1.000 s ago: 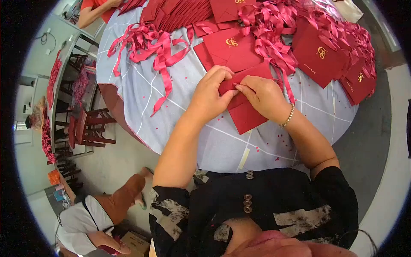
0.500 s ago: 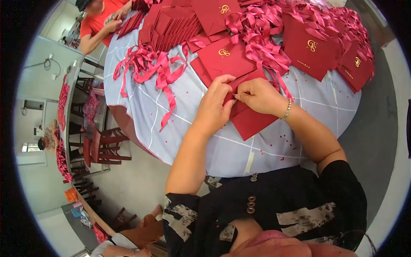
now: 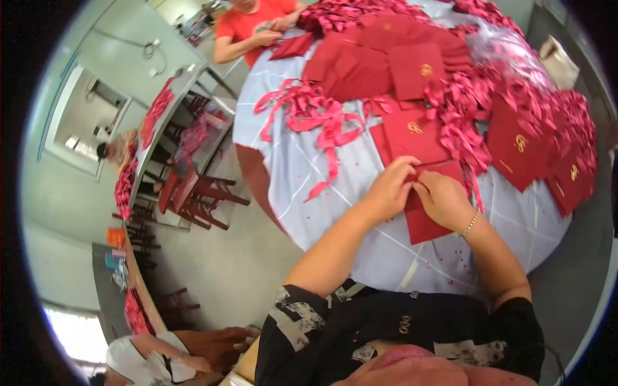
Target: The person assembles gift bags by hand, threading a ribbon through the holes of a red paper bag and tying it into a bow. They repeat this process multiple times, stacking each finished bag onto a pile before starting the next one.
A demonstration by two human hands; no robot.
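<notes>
A red envelope-like paper pouch (image 3: 425,222) lies near the table's front edge, under both my hands. My left hand (image 3: 389,191) is closed on its upper left side, thumb and fingers pinched together. My right hand (image 3: 445,202), with a bracelet at the wrist, pinches at the same spot, its fingertips almost touching the left ones. Whatever small piece sits between the fingertips is hidden. Just beyond my hands lies another red pouch (image 3: 418,134) with a gold emblem. A heap of pink-red ribbons (image 3: 465,116) sits to its right.
Loose ribbons (image 3: 322,119) trail over the pale checked tablecloth (image 3: 351,222). Stacked red pouches (image 3: 357,67) fill the back; more pouches (image 3: 518,145) lie right. A person in an orange-red shirt (image 3: 257,22) works across the table. Wooden stools (image 3: 199,196) stand left; another person sits lower left.
The view has swung left, so the table and my hands appear farther right and lower. Both hands keep pinching the same red pouch, which looks slightly turned.
</notes>
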